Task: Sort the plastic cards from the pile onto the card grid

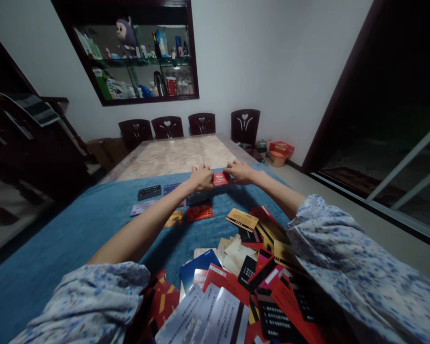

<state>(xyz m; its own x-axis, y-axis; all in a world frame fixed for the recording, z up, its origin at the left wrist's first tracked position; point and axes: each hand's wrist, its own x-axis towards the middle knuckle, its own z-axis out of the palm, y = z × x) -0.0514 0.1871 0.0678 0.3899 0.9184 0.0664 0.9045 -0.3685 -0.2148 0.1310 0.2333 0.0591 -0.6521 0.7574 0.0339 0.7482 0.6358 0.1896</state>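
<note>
Red card (220, 178) lies between the two hands at the far part of the blue cloth (79, 234), near the bare stone-patterned tabletop (172, 153). Grip: the left hand (201, 177) appears to pinch its left end, the right hand (238, 172) its right end; thumb placement is partly hidden. Whether the card touches the cloth cannot be told.

Recommended handling: hold both ends level, square the edge to the neighbouring cards, press lightly without bowing it, and release both ends together so the cloth does not ruck.

Nearer the body, a black card (149, 192) and a patterned red card (199, 213) lie among spaced cards, some hidden by the left forearm. Sleeves should clear the loose heap of cards (229, 277) in front. Dark chairs (167, 131) stand beyond.
</note>
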